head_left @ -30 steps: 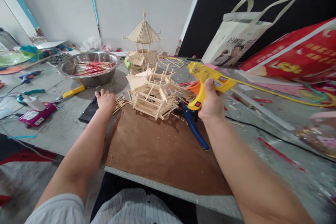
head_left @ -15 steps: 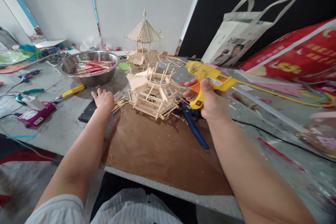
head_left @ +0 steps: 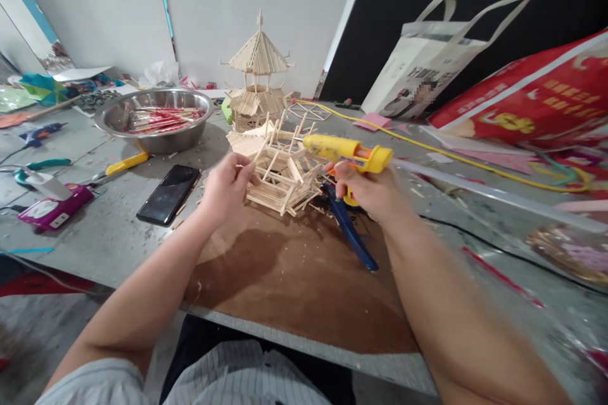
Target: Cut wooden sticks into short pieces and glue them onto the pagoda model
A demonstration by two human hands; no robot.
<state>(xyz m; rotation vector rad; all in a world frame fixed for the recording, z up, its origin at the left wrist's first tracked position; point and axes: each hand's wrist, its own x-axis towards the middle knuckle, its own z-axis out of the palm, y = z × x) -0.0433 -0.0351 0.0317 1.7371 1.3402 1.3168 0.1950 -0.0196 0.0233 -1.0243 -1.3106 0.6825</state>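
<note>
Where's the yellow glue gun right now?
In the head view, just right of centre: the yellow glue gun is in the person's right grip, its nozzle pointing left toward the open stick frame.

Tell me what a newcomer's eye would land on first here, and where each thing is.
Probably the bright yellow glue gun, held in the right hand with its nozzle towards the open wooden-stick frame mid-table. Next might come the tiered stick tower with its pointed roof, standing just behind that frame. The large red bag at the far right also stands out, as does the steel bowl at back left.
</note>
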